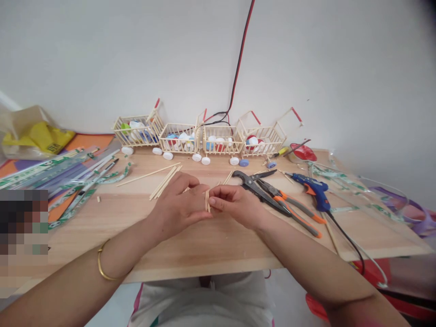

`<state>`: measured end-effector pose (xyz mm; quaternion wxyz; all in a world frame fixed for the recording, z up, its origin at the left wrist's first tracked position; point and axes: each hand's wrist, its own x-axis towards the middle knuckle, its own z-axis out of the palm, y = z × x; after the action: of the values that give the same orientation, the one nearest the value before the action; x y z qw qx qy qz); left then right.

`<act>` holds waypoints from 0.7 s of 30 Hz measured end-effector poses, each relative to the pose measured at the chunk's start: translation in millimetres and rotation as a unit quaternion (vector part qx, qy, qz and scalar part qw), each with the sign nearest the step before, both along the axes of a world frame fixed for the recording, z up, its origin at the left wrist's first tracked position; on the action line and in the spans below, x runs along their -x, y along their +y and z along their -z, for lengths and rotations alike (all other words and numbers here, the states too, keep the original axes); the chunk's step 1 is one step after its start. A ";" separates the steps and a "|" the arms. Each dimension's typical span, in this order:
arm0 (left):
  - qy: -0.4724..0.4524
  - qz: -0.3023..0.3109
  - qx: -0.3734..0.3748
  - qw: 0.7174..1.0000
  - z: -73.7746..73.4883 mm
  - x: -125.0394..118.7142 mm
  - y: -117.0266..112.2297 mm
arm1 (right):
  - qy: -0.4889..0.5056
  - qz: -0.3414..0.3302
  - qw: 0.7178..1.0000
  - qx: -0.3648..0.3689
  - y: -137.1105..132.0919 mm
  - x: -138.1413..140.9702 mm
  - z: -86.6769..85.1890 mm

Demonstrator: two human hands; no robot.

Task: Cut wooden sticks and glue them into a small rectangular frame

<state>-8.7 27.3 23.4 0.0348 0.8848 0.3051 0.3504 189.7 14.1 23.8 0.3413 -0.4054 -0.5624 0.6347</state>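
Both hands meet over the middle of a wooden board [218, 245]. My left hand [177, 206] and my right hand [235, 204] are closed in a pinch on a small bundle of short wooden sticks [207, 201], held upright between the fingertips. Loose long sticks [165, 181] lie on the board just behind my left hand. A gold bangle sits on my left wrist.
Several stick-built carts [218, 138] filled with bottle caps line the wall. Pliers [272, 193] with orange handles and a blue glue gun [311, 186] lie right of my hands. Plastic sleeves [68, 175] and coloured paper lie left. A red-black cable [238, 68] runs up the wall.
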 end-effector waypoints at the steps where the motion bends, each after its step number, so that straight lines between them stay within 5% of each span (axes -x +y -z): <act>1: -0.001 0.003 0.002 1.000 1.5 -0.2 0.1 | 0.010 -0.003 1.000 0.015 0.2 -0.2 1.7; 6: 0.013 0.022 0.033 0.999 7.1 -1.4 0.6 | 0.007 -0.027 0.999 0.039 1.5 -3.7 7.9; 14: 0.042 0.028 0.057 0.997 6.1 -6.9 -6.2 | -0.099 -0.035 0.994 -0.027 0.0 -3.2 1.4; 21: 0.080 -0.078 0.039 0.993 7.2 7.7 21.5 | -0.194 0.003 0.971 -0.137 1.8 -5.8 -1.3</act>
<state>-16.4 48.8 16.2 0.0178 0.8814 0.3885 0.2680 195.5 15.8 25.1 0.2797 -0.4717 -0.6985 0.4597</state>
